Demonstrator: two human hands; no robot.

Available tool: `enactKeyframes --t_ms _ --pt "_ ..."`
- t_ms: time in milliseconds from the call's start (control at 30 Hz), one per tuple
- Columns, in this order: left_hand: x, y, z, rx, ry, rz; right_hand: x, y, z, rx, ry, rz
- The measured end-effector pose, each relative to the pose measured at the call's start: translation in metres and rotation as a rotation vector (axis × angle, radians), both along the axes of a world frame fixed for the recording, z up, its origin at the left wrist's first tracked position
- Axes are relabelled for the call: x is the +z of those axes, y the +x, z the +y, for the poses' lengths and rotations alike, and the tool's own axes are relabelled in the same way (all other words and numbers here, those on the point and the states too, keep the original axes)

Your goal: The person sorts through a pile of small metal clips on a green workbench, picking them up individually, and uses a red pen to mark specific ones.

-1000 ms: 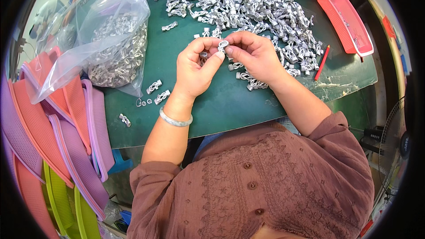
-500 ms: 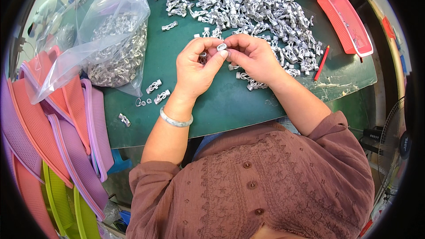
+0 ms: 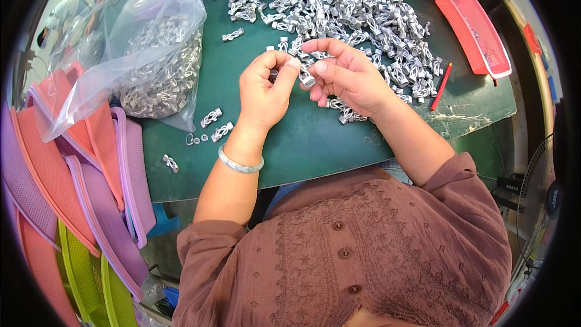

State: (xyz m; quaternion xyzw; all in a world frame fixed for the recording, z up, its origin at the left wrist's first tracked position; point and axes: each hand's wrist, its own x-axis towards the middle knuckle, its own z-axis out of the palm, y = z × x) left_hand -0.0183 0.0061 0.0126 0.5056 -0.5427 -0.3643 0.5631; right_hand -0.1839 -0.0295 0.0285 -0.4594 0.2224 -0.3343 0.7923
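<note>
Here's the green table [image 3: 200, 175], broad and scuffed near its right-hand corner, and taking the hands as the centre of the dial, stacked mesh baskets [image 3: 103, 200] crowd eight o'clock in purple, coral and lime. Up at one o'clock, a great heap of silver-grey pieces [image 3: 345, 12] lies loose; over at nine, a clear plastic bag [image 3: 187, 0] holds plenty of similar ones. So there's a large count in both places, though which have been handled and which remain, I cannot tell (nothing marks one lot from the other).

Now the hands! The left hand [image 3: 266, 94] pinches between thumb and bent forefinger; the right hand [image 3: 357, 82] is loosely spread, thumb away from forefinger, its lower fingers right by the piece, contact uncertain. A red pen [image 3: 442, 88] lies at three o'clock.

And there, between the two hands, the single held piece [image 3: 307, 80]: upper end in the left's grip, tilted, lower end at five o'clock. It's metallic grey, with looped strands running to a rounded end cap, its oval mouth facing the wearer.
</note>
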Motion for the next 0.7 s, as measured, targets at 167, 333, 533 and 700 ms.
enactKeyframes --t_ms 167,333,533,700 --pt "0.0001 0.0014 -0.0004 -0.032 0.087 0.056 0.0023 -0.0016 0.0004 0.034 0.058 -0.088" --pt "-0.0006 0.0017 -0.0006 -0.043 0.133 0.077 0.0012 -0.0021 0.001 0.036 0.011 -0.067" --pt "-0.0004 -0.0001 -0.0008 -0.012 0.062 0.094 0.0005 -0.0024 0.0006 0.037 0.023 -0.055" --pt "0.0013 0.0017 0.0005 -0.005 0.025 0.145 0.0034 -0.0003 0.0019 0.08 0.058 0.007"
